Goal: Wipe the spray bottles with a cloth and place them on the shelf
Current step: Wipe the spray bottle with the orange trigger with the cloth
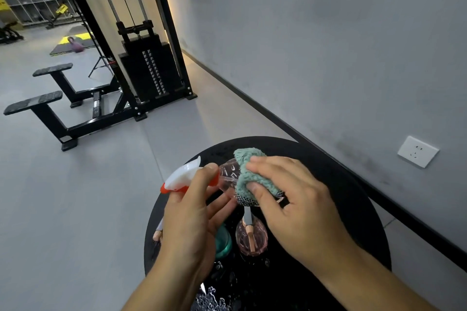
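- wiping is going on at the middle of the view: the left hand (194, 212) is gripping a clear pinkish spray bottle (228, 174) by its neck, just behind the white and red trigger head (182, 177), so the body is sticking out free toward 2 o'clock for the cloth to reach.
- the bottle is being held tilted nearly on its side in the air above the round black surface (341, 184), probably so every side of the body can be turned to the cloth without the surface getting in the way.
- the right hand (295, 199) is pinching a teal fluffy cloth (250, 174), with thumb below and fingers on top, and is folding it round the bottle's body; wrapping it this way is letting one stroke cover most of the curve.
- two more bottles are standing on the surface at 6 o'clock of the held one: a teal one (223, 242), half hidden under the left hand, and a pink one (251, 237) just beside it; they are probably waiting their turn.
- droplets are glinting on the black top, which suggests why wiping is needed.
- no shelf for the bottles is showing plainly near the hands; racks are standing far off at 10 o'clock, too small to judge.
- a cable weight machine (149, 68) is standing at 11 o'clock, a wall socket (418, 151) at 3 o'clock.
- judged from this, the task is at an early stage, with placing not yet begun.
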The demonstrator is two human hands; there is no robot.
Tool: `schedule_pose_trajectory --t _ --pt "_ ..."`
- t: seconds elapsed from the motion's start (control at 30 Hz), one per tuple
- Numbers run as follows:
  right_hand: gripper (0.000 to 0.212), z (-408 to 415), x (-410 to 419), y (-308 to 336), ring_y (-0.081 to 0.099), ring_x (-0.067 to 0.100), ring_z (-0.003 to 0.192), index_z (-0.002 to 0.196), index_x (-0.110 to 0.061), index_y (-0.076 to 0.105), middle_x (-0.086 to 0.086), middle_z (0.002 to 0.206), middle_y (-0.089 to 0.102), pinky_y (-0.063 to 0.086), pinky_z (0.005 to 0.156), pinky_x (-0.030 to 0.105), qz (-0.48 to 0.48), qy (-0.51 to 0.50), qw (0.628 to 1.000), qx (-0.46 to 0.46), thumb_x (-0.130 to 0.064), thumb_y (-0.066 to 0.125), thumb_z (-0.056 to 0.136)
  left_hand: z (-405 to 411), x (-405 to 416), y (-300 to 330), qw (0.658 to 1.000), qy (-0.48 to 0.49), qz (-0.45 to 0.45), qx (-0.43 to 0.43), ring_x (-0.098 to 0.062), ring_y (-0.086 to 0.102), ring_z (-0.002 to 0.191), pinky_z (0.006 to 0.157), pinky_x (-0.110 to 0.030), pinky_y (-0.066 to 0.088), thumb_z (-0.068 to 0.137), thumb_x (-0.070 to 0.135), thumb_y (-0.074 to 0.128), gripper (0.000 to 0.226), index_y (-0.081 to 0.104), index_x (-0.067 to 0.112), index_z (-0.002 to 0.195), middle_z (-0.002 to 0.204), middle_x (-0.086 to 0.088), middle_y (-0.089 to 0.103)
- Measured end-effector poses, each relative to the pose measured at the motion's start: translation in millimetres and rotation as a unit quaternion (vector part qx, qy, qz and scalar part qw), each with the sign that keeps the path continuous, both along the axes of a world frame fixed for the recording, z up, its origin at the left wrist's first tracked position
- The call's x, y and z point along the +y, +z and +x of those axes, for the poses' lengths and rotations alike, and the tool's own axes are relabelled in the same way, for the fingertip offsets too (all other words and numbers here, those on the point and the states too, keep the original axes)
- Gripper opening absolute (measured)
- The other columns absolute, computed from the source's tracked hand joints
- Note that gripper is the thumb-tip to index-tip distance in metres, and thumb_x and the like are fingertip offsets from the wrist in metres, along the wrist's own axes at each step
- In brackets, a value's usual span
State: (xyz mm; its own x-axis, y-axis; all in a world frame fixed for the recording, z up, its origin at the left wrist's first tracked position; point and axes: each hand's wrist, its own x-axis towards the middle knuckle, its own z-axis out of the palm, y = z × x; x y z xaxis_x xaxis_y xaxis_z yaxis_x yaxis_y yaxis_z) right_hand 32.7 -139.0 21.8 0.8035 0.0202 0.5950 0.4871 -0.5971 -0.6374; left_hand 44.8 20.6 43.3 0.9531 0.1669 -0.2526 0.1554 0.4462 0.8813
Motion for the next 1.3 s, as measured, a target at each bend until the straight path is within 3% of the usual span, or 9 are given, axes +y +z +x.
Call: schedule_pose_trajectory --t 0.2,0.47,0.63,0.83,1.03,1.2,1.3 --pt "0.028 3.8 -12.6 -0.6 0.063 0.000 0.113 0.122 -0.027 0.072 -0.022 0.116 0.065 0.055 0.095 0.021 0.067 -0.036 0.996 0.048 -0.017 0.071 0.095 1.8 0.7 4.2 0.998 0.048 0.040 -0.030 -0.036 0.081 0.085 0.086 -0.043 0.059 0.099 0.013 0.065 0.011 0.067 0.011 0.088 0.074 -0.001 0.077" --pt "0.029 -2.1 -3.7 4.5 0.059 -0.001 0.118 0.123 -0.024 0.072 -0.019 0.120 0.064 0.049 0.099 0.014 0.014 -0.026 0.999 0.042 -0.016 0.071 0.095 0.0 -7.0 -0.2 0.997 0.019 0.069 -0.022 -0.033 0.081 0.078 0.076 -0.039 0.060 0.097 0.014 0.068 0.014 0.065 0.007 0.085 0.072 -0.002 0.077" --pt "0.022 4.9 -19.2 9.2 0.062 -0.012 0.100 0.116 -0.028 0.073 -0.022 0.108 0.068 0.046 0.073 0.000 0.104 -0.059 0.985 0.123 -0.020 0.070 0.096 3.9 -1.8 -2.5 0.992 0.024 0.115 -0.049 -0.036 0.081 0.087 0.086 -0.045 0.062 0.097 0.015 0.069 0.012 0.067 0.004 0.102 0.091 -0.010 0.081" --pt "0.028 -1.2 -6.3 11.0 0.062 -0.002 0.114 0.123 -0.028 0.070 -0.023 0.119 0.064 0.054 0.092 0.016 0.061 0.005 0.992 0.108 -0.019 0.067 0.098 0.1 -6.5 -5.8 0.991 -0.007 0.126 -0.053 -0.033 0.081 0.088 0.076 -0.038 0.065 0.096 0.015 0.071 0.022 0.066 0.000 0.110 0.095 -0.013 0.081" --pt "0.022 0.7 -20.3 12.9 0.061 -0.014 0.100 0.117 -0.027 0.072 -0.022 0.108 0.067 0.045 0.071 -0.001 0.102 -0.043 0.987 0.120 -0.019 0.069 0.097 3.4 -2.2 -5.0 0.990 0.031 0.120 -0.070 -0.037 0.080 0.087 0.085 -0.047 0.063 0.098 0.016 0.068 0.013 0.065 0.004 0.101 0.093 -0.011 0.081" --pt "0.027 -7.0 -8.3 13.4 0.062 -0.005 0.113 0.119 -0.025 0.073 -0.020 0.117 0.066 0.048 0.086 0.004 0.096 -0.008 0.992 0.084 -0.013 0.071 0.095 1.5 -6.3 -5.9 0.994 0.017 0.093 -0.064 -0.032 0.081 0.081 0.076 -0.040 0.062 0.099 0.020 0.066 0.013 0.062 0.009 0.103 0.087 -0.005 0.080" --pt "0.026 -4.9 -12.8 14.9 0.062 -0.007 0.109 0.118 -0.025 0.073 -0.019 0.115 0.066 0.047 0.081 0.002 0.092 -0.005 0.992 0.087 -0.014 0.071 0.096 3.0 -4.3 -2.6 0.994 0.027 0.078 -0.068 -0.034 0.081 0.082 0.072 -0.039 0.065 0.100 0.019 0.065 0.011 0.061 0.009 0.104 0.081 0.000 0.079"
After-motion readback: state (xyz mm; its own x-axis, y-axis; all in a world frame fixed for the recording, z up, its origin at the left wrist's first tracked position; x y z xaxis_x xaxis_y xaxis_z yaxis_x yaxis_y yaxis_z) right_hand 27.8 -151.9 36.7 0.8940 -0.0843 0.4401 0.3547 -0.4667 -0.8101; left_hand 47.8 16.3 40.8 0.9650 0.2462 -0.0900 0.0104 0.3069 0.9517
